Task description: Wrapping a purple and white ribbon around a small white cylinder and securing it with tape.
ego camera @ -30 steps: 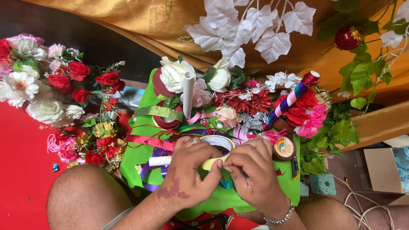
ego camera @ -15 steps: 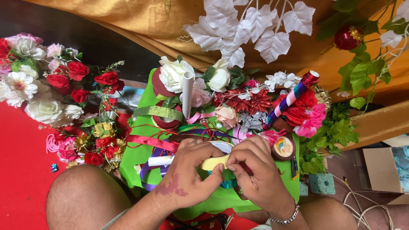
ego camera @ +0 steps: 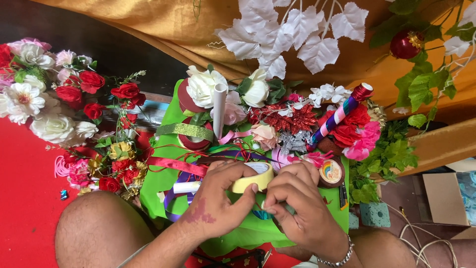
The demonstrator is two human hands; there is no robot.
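Note:
A roll of pale yellow tape [ego camera: 257, 177] sits in my left hand [ego camera: 218, 198], gripped from the left over a green sheet [ego camera: 163, 183] on my lap. My right hand [ego camera: 297, 201] pinches at the roll's lower right edge with thumb and forefinger; what it pinches is too small to make out. A bracelet circles my right wrist. Just beyond the hands lie ribbons, a white paper tube [ego camera: 218, 109], a striped stick [ego camera: 338, 114] and artificial flowers.
A bunch of red and white artificial roses [ego camera: 59, 104] lies on the red floor at left. White fabric leaves [ego camera: 292, 37] hang on gold cloth behind. Green foliage [ego camera: 391, 154], green foam blocks [ego camera: 374, 214] and a cardboard box [ego camera: 444, 198] sit at right.
My hands shifted slightly on the tape roll: the right hand's fingers moved down to its lower edge, and the roll now shows more between the two hands.

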